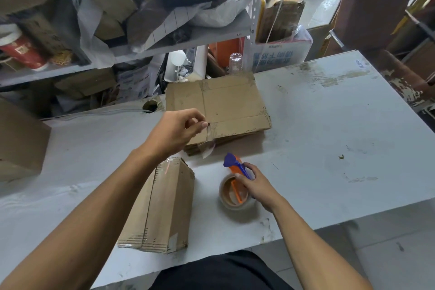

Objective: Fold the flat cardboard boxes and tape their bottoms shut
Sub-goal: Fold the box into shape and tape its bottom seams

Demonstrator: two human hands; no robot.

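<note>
A stack of flat brown cardboard boxes (233, 103) lies on the grey table (329, 129) ahead of me. My left hand (175, 130) reaches over the stack's near left corner, and its thumb and fingers pinch the edge of the top box. A folded box (164, 205) lies on its side near the table's front edge, under my left forearm, with clear tape on its far end. My right hand (255, 186) grips a tape dispenser (236, 187) with an orange and blue handle; its clear roll sits on the table.
Metal shelves (188, 40) crammed with bags, boxes and bottles stand behind the table. A large cardboard box (21, 141) stands at the left edge. A cable hole (150, 106) is in the tabletop left of the stack. The table's right half is bare, with peeling paint.
</note>
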